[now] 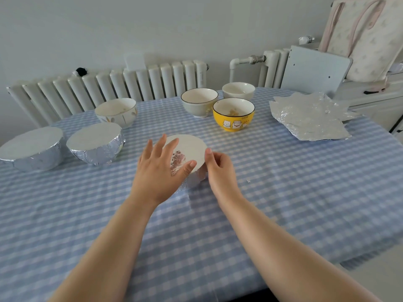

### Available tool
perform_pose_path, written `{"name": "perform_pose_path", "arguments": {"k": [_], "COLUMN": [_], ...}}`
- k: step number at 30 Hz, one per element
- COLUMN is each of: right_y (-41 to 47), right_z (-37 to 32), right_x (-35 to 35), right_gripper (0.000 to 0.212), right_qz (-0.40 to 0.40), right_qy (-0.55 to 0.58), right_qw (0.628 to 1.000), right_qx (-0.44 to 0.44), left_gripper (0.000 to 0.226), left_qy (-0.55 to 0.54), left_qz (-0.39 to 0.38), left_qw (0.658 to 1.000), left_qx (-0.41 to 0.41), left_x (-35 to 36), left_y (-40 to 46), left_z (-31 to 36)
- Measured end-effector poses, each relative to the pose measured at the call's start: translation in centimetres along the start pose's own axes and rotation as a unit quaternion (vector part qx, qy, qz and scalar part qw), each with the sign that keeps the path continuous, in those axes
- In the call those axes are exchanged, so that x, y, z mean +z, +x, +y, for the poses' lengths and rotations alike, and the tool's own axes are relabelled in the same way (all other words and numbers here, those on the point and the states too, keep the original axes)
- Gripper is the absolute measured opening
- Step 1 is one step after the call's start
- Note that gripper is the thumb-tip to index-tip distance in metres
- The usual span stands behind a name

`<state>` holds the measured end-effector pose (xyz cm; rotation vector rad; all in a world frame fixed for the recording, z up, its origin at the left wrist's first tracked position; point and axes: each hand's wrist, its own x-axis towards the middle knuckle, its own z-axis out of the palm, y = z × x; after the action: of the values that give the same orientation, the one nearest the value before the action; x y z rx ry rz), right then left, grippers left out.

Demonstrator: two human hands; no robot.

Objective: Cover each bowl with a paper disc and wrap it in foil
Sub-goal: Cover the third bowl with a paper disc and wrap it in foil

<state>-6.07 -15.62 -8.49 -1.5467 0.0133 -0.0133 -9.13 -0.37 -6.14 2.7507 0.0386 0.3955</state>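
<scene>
Blue-checked tablecloth (283, 203) spreads below white radiators (122, 83); mid-frame, the left hand (160, 168) lies spread on the foil-wrapped bowl (192, 171), the right hand (220, 168) pinching its paper disc (192, 147)

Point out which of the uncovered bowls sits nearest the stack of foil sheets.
The plain white bowl at the far right of the group. Unlike the yellow cat bowl and the dark-rimmed bowl beside it, it stands closest to the foil sheets.
</scene>
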Motion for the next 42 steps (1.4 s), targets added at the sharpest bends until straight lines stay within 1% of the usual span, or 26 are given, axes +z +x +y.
{"name": "perform_pose_path", "arguments": {"k": [2, 4, 8, 12, 15, 19, 24, 30, 34, 38, 42], "right_y": [-0.6, -1.1, -1.0, -1.0, -0.8, -0.4, -0.1, 0.6, 0.9, 1.4, 1.6], "right_z": [0.2, 0.3, 0.2, -0.1, -0.3, -1.2, -1.8, -2.1, -2.1, -1.9, -1.8], "right_x": [0.4, 1.0, 1.5, 2.1, 2.6, 2.9, 3.4, 3.7, 4.1, 4.0, 3.8], "right_gripper": [0.035, 0.03, 0.032, 0.034, 0.028, 0.026, 0.018, 0.015, 0.005, 0.016, 0.021], "right_qz": [0.025, 0.039, 0.068, 0.076, 0.076, 0.058, 0.052, 0.044, 0.054, 0.051, 0.045], "right_qy": [0.02, 0.032, 0.042, 0.091, 0.105, 0.131, 0.143, 0.158, 0.203, 0.257, 0.29], "right_qw": [0.999, 0.998, 0.997, 0.993, 0.992, 0.99, 0.988, 0.986, 0.977, 0.963, 0.951], "right_qx": [0.022, 0.024, 0.012, 0.019, 0.011, 0.02, 0.028, 0.038, 0.04, 0.066, 0.094], "left_gripper": [0.103, 0.105, 0.109, 0.111, 0.109, 0.103, 0.1, 0.099, 0.099, 0.1, 0.1], "left_qy": [-0.006, -0.004, -0.003, -0.033, -0.081, -0.135, -0.164, -0.193, -0.196, -0.187, -0.174], "left_qz": [-0.001, -0.006, 0.001, 0.012, 0.029, 0.055, 0.058, 0.057, 0.059, 0.062, 0.063], "left_qw": [1.0, 1.0, 1.0, 0.999, 0.995, 0.987, 0.981, 0.974, 0.973, 0.975, 0.977], "left_qx": [-0.006, -0.011, -0.018, -0.036, -0.051, -0.066, -0.086, -0.1, -0.102, -0.103, -0.101], "left_x": [0.0, -0.1, 0.0, 0.0, -0.1, -0.1, 0.0, -0.1, -0.2, -0.1, -0.1], "left_y": [0.0, 0.0, -0.1, -0.4, -0.9, -1.1, -1.0, -0.9, -1.0, -0.9, -0.8], "left_z": [0.2, 0.2, 0.3, 0.1, -0.2, -0.7, -1.2, -1.4, -1.4, -1.2, -1.0]}}
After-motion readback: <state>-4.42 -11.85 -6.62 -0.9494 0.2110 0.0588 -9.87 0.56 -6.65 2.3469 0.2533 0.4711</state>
